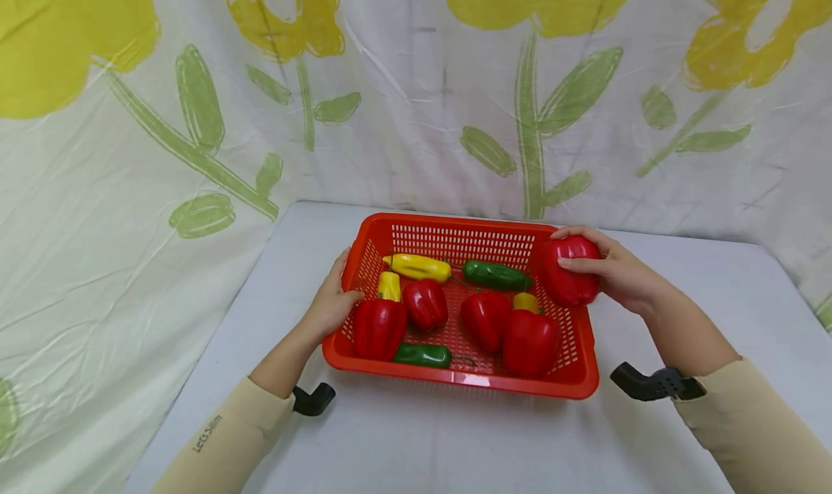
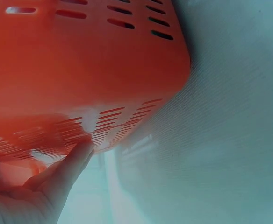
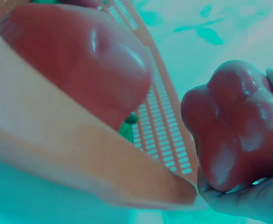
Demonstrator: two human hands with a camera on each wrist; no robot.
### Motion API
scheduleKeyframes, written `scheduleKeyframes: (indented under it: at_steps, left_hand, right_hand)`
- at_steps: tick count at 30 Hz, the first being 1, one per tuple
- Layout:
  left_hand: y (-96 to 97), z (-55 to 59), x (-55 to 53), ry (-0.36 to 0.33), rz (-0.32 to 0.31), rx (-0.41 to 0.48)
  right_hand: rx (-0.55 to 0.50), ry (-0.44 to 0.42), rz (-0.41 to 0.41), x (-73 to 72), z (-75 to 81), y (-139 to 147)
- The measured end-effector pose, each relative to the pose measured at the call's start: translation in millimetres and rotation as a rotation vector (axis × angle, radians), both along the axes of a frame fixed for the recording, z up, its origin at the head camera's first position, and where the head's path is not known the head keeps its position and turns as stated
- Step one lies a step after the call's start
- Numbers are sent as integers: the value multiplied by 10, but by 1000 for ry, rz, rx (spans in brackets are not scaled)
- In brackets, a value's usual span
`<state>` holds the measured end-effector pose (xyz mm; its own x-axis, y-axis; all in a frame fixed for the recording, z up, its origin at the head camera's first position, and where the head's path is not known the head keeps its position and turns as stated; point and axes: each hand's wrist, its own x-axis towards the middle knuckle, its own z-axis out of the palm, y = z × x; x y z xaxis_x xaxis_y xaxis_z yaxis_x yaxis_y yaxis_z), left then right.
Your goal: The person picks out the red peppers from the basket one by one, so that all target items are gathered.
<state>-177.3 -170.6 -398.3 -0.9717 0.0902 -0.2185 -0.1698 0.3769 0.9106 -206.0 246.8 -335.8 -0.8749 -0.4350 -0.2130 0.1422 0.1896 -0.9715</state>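
Note:
A red plastic basket [image 1: 416, 373] stands on the table with peppers inside. My left hand [image 1: 331, 302] grips its left rim, thumb over the inside; in the left wrist view, fingers [image 2: 73, 163] lie along the slotted outer wall. Over the right rim, my right hand [image 1: 627, 274] holds a glossy red bell pepper [image 1: 572, 281], thumb across its near side. The right wrist view shows the lobed end of this bell pepper [image 3: 239, 121] beside the basket wall. Inside lie several red bell peppers [image 1: 379, 329], a long yellow pepper [image 1: 416, 266] and two long green peppers [image 1: 497, 275].
The white-covered table [image 1: 390, 443] extends around the basket. Behind it and to the left hangs a pale curtain [image 1: 403, 118] printed with yellow flowers and green leaves. A black wrist mount [image 1: 656, 383] juts from the right sleeve, another [image 1: 315, 400] from the left.

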Motion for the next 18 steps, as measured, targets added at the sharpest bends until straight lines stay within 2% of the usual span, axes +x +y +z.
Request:
scheduleKeyframes:
  at_steps: [8, 14, 18]
  left_hand:
    - [-1, -1, 6, -19, 7, -28]
    - [5, -6, 10, -30, 10, -48]
    - [5, -4, 8, -37, 15, -53]
  right_hand:
    - [-187, -32, -2, -66, -28, 270]
    - [-185, -54, -53, -135, -65, 481]
    - [-147, -65, -126, -183, -72, 607]
